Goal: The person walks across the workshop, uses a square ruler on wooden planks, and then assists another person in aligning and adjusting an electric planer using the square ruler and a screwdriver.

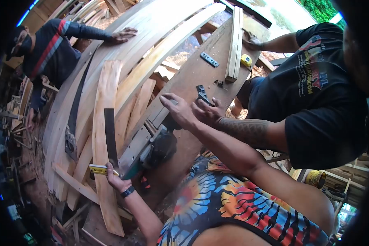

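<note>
My left hand [118, 180], with a dark watch on its wrist, grips a square with a yellow stock [98, 169] and a long dark blade [110, 133]. That blade lies along a curved wooden plank [103, 90]. Over the brown work board, my right hand [178, 108] is closed, with a small greyish piece at its fingers that I cannot make out. Close beside it, a co-worker's hand [208, 111] is at a small black tool [201, 93]. Between my hands sits a power tool with a flat metal plate [136, 144], partly in shadow.
Long pale planks [151, 20] stretch across the back. A handsaw [81, 96] lies on them near another person's hand [123, 35]. On the brown board [188, 78] are a wooden beam [234, 45], a yellow tape measure [246, 60] and a grey slotted piece [209, 59].
</note>
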`<state>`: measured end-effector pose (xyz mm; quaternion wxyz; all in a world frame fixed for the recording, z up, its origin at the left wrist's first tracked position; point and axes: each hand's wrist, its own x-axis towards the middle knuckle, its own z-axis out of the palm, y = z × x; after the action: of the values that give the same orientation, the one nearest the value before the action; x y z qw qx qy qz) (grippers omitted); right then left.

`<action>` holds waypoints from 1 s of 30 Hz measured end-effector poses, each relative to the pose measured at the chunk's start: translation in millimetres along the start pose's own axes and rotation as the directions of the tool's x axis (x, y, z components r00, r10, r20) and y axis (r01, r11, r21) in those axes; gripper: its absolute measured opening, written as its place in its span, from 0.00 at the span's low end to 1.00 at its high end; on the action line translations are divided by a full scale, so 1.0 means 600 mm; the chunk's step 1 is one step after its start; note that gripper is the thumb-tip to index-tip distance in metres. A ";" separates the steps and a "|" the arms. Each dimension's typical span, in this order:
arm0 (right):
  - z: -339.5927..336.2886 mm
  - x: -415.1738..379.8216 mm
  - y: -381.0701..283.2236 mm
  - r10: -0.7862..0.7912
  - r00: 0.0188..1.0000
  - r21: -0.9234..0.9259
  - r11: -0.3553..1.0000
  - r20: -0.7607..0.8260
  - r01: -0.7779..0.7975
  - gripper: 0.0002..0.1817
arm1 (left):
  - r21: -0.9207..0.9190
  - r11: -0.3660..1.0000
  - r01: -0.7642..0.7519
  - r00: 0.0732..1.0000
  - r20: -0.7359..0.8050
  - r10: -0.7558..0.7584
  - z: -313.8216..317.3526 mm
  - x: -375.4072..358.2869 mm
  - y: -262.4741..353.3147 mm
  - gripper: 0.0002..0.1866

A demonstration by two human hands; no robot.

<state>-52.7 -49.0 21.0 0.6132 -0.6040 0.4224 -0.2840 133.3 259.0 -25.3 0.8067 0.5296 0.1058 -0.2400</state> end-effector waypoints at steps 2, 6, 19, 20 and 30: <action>0.002 0.006 -0.003 0.024 0.999 -0.008 1.000 -0.031 -0.024 0.30 | -0.034 0.998 0.045 0.999 0.027 -0.044 0.025 0.000 0.018 0.13; -0.012 0.066 0.018 -0.048 0.991 -0.010 0.999 -0.129 0.047 0.31 | 0.048 0.992 0.117 0.981 0.150 -0.123 0.079 0.014 0.006 0.12; -0.131 0.163 -0.014 0.343 0.862 0.069 0.937 -0.372 -0.343 0.34 | 0.263 0.951 0.165 0.935 0.266 -0.236 0.286 0.147 -0.051 0.13; -0.133 0.163 -0.014 0.340 0.857 0.084 0.939 -0.388 -0.334 0.34 | 0.292 0.944 0.153 0.928 0.288 -0.239 0.291 0.154 -0.052 0.13; -0.113 0.152 -0.019 0.050 0.888 -0.315 0.924 -0.457 -0.214 0.37 | 0.429 0.903 0.032 0.916 0.348 -0.198 0.304 0.144 -0.031 0.11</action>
<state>-65.5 -162.6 21.8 0.3996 -0.5943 0.6354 -0.2887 183.5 64.0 -1.2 0.6646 0.6241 -0.0757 -0.4039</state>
